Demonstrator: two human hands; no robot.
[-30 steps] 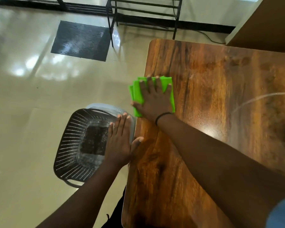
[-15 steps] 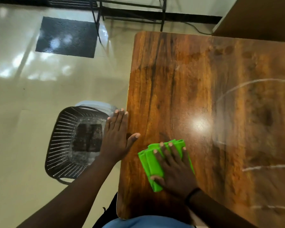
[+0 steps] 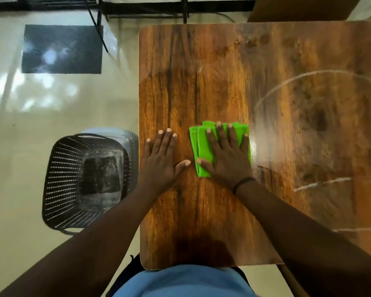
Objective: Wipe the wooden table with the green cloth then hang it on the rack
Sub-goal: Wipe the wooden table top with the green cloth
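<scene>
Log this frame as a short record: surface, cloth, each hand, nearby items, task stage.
surface: brown wooden table, faint white streaks on its right part
cloth: folded bright green cloth, flat on the table
right hand: palm down, fingers spread, pressing on the cloth
left hand: flat on bare wood near the table's left edge, beside the cloth, holding nothing
nearby: dark perforated plastic basket on the floor left of the table; black metal rack beyond the far edge
stage: wiping; cloth not yet hung
</scene>
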